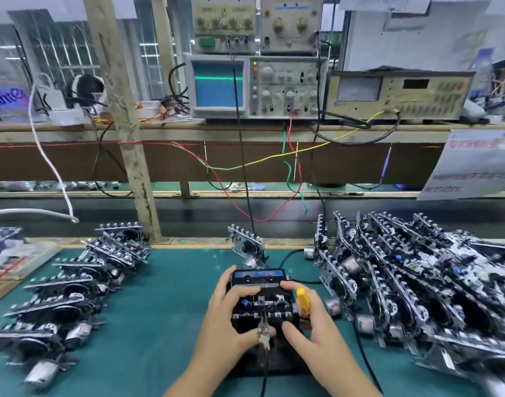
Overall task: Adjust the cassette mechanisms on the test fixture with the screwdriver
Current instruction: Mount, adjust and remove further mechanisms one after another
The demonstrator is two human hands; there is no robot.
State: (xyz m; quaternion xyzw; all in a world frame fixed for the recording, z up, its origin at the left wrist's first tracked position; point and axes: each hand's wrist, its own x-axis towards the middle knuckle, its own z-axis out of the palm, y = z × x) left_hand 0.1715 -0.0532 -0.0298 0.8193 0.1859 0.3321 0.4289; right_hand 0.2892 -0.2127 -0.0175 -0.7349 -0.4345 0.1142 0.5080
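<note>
A cassette mechanism (262,306) with a black cassette (258,277) in it sits on the black test fixture (274,359) at the front centre of the green mat. My left hand (228,316) grips its left side, fingers over the top and thumb at the front by a metal clip (263,333). My right hand (308,325) grips the right side, with the yellow-handled screwdriver (303,300) tucked in its fingers. The screwdriver's tip is hidden.
Several cassette mechanisms lie in rows at the left (59,299) and in a large heap at the right (431,282); one stands behind the fixture (247,247). An oscilloscope (254,87) and meters sit on the rear shelf, with coloured wires (245,167) hanging down.
</note>
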